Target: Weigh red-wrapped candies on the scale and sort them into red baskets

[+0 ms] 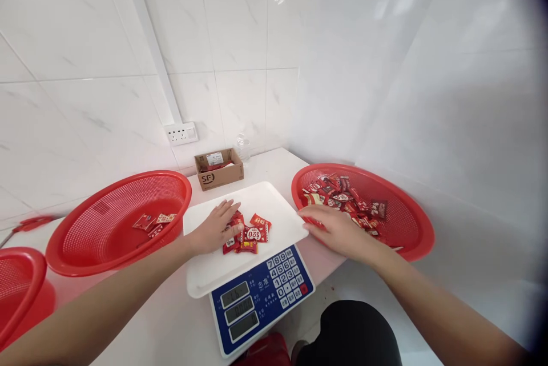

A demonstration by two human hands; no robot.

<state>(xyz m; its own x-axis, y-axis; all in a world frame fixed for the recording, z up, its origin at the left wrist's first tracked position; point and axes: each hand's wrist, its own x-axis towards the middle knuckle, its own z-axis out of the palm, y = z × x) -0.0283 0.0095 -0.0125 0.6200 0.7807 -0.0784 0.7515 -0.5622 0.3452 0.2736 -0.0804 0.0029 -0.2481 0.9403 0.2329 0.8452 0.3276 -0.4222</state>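
My left hand is over the left part of a white scale tray, fingers stretched out and thumb apart, touching small red candy packets. Several of these packets lie in a loose pile at the middle of the tray, some partly hidden under the hand. My right hand is between the tray's right corner and the near rim of a red plastic basket, fingers extended and nothing visible in them. Many wrapped candies lie in that basket. Below the tray is the scale's blue keypad panel, its display digits too faint to read.
Another red basket with a few packets stands at left, and part of a third basket shows at the left edge. Behind the tray are a small cardboard box and a clear bottle, near a wall socket.
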